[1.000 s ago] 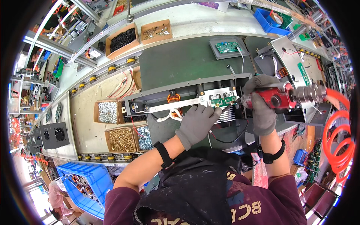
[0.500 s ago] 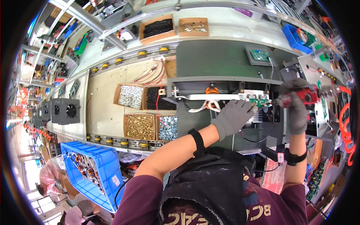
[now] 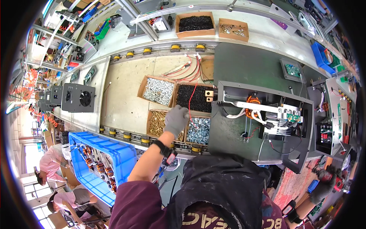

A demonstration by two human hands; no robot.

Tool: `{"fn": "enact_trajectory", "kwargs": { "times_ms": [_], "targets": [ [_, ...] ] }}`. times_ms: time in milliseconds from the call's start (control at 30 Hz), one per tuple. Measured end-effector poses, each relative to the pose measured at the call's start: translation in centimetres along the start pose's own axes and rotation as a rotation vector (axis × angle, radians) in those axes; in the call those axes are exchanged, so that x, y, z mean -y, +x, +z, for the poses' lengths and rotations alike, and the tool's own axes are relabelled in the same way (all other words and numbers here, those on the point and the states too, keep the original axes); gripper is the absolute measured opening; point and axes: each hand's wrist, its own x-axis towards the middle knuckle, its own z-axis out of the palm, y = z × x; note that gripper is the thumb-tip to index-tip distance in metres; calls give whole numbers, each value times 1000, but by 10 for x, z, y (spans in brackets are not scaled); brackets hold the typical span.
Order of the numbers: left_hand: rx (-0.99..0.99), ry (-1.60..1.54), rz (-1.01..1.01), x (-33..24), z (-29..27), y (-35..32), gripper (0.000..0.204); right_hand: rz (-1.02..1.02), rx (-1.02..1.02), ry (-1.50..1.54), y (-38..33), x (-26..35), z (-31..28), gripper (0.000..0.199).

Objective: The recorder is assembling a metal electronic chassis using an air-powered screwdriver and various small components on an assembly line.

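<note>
My left hand (image 3: 176, 120), in a grey fabric glove, is over the right part of an open brown cardboard box (image 3: 148, 121) of small brass-coloured metal fasteners (image 3: 156, 123). Its fingers are bent and close together, pointing away from me and to the right; I cannot tell whether they pinch anything. A thin red wire (image 3: 193, 91) runs just beside these fingertips. Just right of them lie bluish-silver metal fasteners (image 3: 199, 131); beyond them are small black fasteners (image 3: 188, 97) and, farther to the left, pale silver screws (image 3: 159, 91).

My right hand (image 3: 323, 189), in a dark grey glove, is well apart from the left, low at my right side, its fingers wrapped around a red and black handheld tool (image 3: 324, 175).

Between my two hands, and beyond both, a long dark grey metal housing (image 3: 236, 86) lies open on a dark green work surface (image 3: 244, 63). In it I see an orange copper-wound coil (image 3: 252, 100) and a small green circuit board (image 3: 292, 116), the board nearer my right fingers. Well below and left of my left fingers, a blue plastic crate (image 3: 129, 152) holds more copper-wound coils (image 3: 100, 168).
</note>
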Motion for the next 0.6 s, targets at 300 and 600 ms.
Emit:
{"fn": "enact_trajectory", "kwargs": {
  "times_ms": [300, 600],
  "targets": [
    [-11, 85, -34, 1, 46, 152, 12, -44, -87, -307, -59, 4, 15, 36],
    [242, 539, 177, -34, 106, 258, 21, 68, 24, -88, -99, 44, 80, 41]
  ]
}}
